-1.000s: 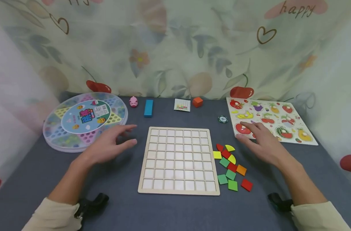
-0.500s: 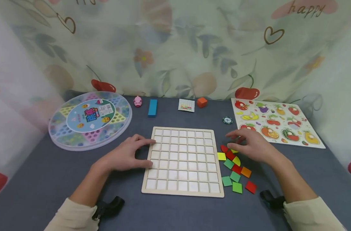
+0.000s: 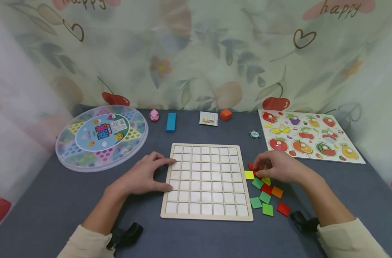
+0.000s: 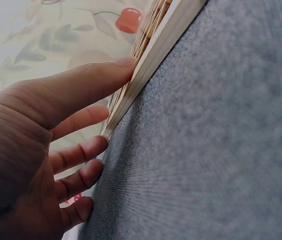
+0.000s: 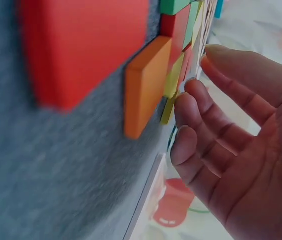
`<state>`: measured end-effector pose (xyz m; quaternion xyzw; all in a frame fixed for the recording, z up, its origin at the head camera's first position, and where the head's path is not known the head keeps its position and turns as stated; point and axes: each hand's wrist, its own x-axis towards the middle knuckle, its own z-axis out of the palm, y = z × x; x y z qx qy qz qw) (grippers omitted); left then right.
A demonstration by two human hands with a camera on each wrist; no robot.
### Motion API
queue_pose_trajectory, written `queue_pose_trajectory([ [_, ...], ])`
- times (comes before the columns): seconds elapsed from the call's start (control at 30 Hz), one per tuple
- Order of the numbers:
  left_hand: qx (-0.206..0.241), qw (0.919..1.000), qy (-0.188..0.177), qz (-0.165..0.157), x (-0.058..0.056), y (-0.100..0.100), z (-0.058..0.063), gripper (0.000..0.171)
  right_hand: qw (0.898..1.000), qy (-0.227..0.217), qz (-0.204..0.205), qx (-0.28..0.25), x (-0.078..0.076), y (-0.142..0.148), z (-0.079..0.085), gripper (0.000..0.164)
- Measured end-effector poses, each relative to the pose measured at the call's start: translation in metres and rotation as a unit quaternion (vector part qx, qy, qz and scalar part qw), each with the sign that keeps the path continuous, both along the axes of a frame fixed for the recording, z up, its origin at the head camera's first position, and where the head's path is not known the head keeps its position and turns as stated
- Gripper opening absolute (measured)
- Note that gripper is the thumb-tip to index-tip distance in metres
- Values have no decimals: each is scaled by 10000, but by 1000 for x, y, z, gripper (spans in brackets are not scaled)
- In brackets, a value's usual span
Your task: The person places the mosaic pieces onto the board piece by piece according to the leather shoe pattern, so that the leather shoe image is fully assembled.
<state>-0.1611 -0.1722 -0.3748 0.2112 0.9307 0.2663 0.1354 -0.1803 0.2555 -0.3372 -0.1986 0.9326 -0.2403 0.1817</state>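
In the head view a square wooden grid board [image 3: 206, 182] with pale cells lies in the middle of the table. My left hand [image 3: 141, 175] rests at its left edge, thumb and index finger spread and touching the frame; the left wrist view shows the thumb [image 4: 101, 77] against the board's side. My right hand [image 3: 277, 166] is over the top of a pile of coloured tiles, fingertips bent down at a red tile [image 3: 256, 174] that they partly cover. In the right wrist view its fingers [image 5: 195, 107] are loosely bent near the tiles, with no tile visible between thumb and index finger.
Loose green [image 3: 267, 209], orange [image 3: 277, 192] and yellow tiles [image 3: 249, 175] lie right of the board. Behind stand a round game box [image 3: 138, 147], pink pig [image 3: 154, 115], blue block [image 3: 171, 122], printed card [image 3: 208, 118], orange block [image 3: 226, 114], chip [image 3: 255, 134] and fruit board [image 3: 315, 136].
My left hand has moved right, from beside the round game box to the board's left edge. My right hand has come from the fruit board down to the upper tiles.
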Motion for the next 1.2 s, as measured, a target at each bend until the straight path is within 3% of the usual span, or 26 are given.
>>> queue_pose_trajectory([
  [0.27, -39, 10000, -50, 70, 1, -4, 0, 80, 9987, -315, -169, 354, 6, 12, -3, 21],
  [0.73, -8, 9999, -55, 93, 2, -6, -2, 80, 9965, -337, -470, 602, 11, 9, -5, 24],
  [1.0, 47, 9999, 26, 102, 3, -2, -2, 80, 9968, -162, -557, 544, 12, 11, -3, 19],
  [1.2, -28, 9999, 59, 137, 3, 1, 0, 80, 9983, 61, -563, 142, 13, 14, 5, 15],
])
